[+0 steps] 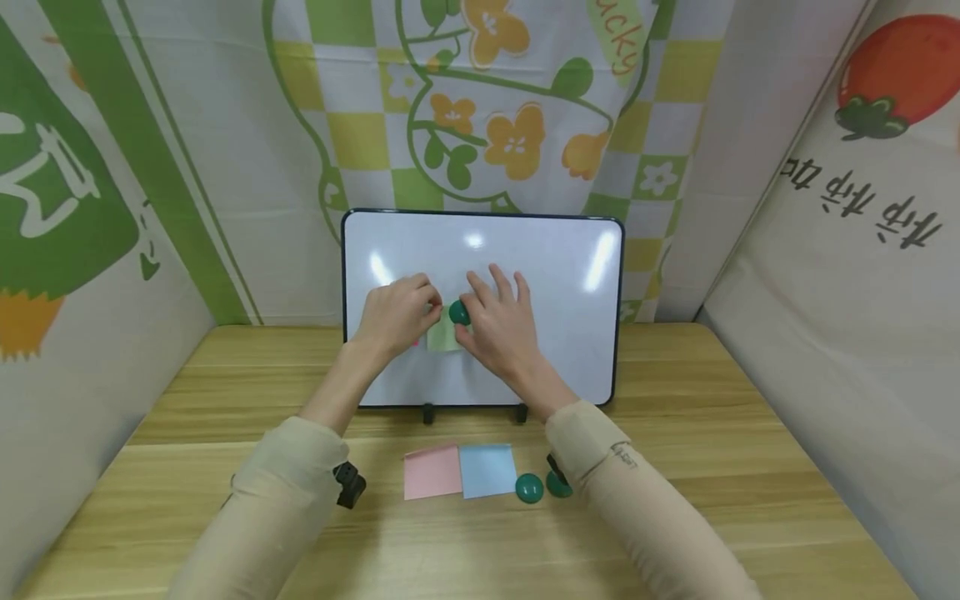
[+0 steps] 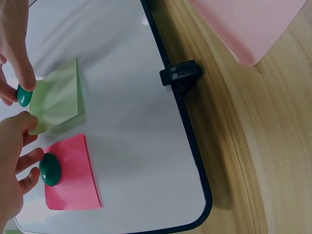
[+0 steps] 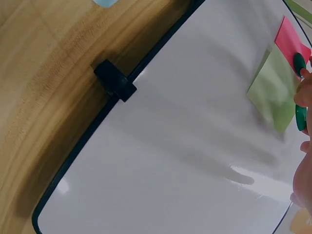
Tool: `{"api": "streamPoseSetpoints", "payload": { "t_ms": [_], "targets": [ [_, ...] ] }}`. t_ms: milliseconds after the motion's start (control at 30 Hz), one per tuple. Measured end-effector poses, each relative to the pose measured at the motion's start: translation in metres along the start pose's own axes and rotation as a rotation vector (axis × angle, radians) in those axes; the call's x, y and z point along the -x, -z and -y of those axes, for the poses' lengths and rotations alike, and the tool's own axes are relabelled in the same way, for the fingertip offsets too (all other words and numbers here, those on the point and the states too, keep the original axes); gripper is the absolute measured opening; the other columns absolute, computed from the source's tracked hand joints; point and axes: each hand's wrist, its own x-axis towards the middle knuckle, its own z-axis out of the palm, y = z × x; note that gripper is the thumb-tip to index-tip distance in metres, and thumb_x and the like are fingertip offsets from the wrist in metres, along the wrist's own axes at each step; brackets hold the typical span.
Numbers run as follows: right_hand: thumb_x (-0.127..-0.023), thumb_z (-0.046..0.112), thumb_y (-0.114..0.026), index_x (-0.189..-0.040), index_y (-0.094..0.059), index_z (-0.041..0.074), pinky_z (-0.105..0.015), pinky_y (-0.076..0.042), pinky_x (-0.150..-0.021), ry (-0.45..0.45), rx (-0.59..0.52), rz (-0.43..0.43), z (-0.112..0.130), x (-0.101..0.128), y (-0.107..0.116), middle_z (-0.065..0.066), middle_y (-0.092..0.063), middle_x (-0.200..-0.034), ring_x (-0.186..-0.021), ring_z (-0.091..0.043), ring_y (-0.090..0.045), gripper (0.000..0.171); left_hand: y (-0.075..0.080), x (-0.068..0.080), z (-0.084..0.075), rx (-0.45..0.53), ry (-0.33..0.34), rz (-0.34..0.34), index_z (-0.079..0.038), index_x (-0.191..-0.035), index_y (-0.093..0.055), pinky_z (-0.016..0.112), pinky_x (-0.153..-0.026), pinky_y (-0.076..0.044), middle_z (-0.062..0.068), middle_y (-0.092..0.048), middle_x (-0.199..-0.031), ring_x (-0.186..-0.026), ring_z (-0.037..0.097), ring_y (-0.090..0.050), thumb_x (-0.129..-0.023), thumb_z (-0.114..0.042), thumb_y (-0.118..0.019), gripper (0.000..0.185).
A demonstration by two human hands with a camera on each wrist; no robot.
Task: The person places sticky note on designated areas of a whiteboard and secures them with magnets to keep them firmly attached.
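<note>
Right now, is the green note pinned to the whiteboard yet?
Cannot tell. The green note lies against the whiteboard, but both hands hold it, and the right hand pinches the magnet at its edge.

Person's arms and attire, head view

Both arms are covered by long, close-fitting beige sleeves: left sleeve, right sleeve. The fabric looks smooth and slightly wrinkled at the cuffs, which end at the wrists. The right sleeve carries a small dark printed marking near its cuff, too small to read. A black wrist-mounted device sits under the left sleeve cuff; a similar dark device shows partly beneath the right cuff. Both hands, left hand and right hand, are bare, without gloves or rings visible.
</note>
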Motion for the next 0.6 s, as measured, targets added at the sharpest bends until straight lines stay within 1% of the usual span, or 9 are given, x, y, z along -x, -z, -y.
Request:
{"api": "streamPoseSetpoints", "payload": {
  "t_ms": [133,400,600],
  "targets": [
    [-0.086,0.039,-0.073,-0.113,-0.073,0.012,-0.063,-0.036,-0.11,0.014,0.005,0.003,0.001,-0.006,0.001,-0.008,-0.061,-0.139,-0.136,-0.038,-0.048,0.038,0.0,-0.002,0.0,-0.014,0.005,0.002,-0.01,-0.089,-0.076,0.029,-0.052,-0.052,0.002,-0.071,-0.09,-0.072,0.019,-0.067,-0.09,-0.018,-0.07,0.01],
    [-0.086,0.042,-0.072,-0.114,-0.073,0.013,-0.062,-0.037,-0.11,0.026,0.056,0.026,0.002,-0.012,-0.004,-0.007,-0.061,-0.139,-0.136,-0.037,-0.048,0.04,0.001,-0.004,0.001,-0.043,0.015,-0.017,-0.009,-0.089,-0.076,0.031,-0.053,-0.051,0.004,-0.07,-0.089,-0.073,0.022,-0.065,-0.09,-0.019,-0.07,0.011],
    [-0.087,0.043,-0.072,-0.116,-0.072,0.013,-0.061,-0.037,-0.11,0.037,0.085,0.035,0.0,-0.014,-0.007,-0.006,-0.06,-0.14,-0.136,-0.036,-0.048,0.042,-0.001,-0.004,0.001,-0.039,0.013,-0.021,-0.009,-0.091,-0.076,0.03,-0.056,-0.052,0.004,-0.069,-0.09,-0.075,0.022,-0.065,-0.091,-0.018,-0.07,0.01]
  ]
}}
